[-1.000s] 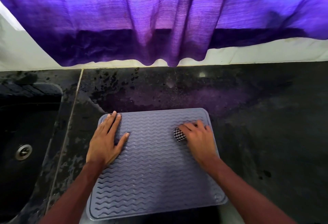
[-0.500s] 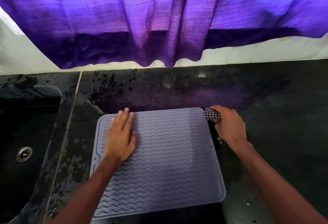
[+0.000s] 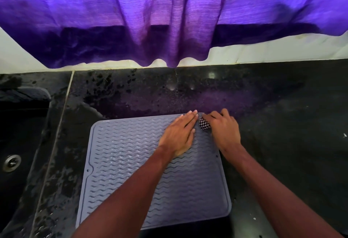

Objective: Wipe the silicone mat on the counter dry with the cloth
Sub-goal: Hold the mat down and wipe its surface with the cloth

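The silicone mat lies flat on the counter. At its far right corner the right hand grips the checkered cloth, apparently mid-wipe. The left hand presses flat beside it, fingers straight. Next likely comes strokes across the nearer ridges.

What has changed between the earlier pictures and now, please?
The left hand slid flat across the mat from its far left to its far right. The right hand carried the cloth to the far right corner. Nothing was taken or let go; the mat stayed on the counter.
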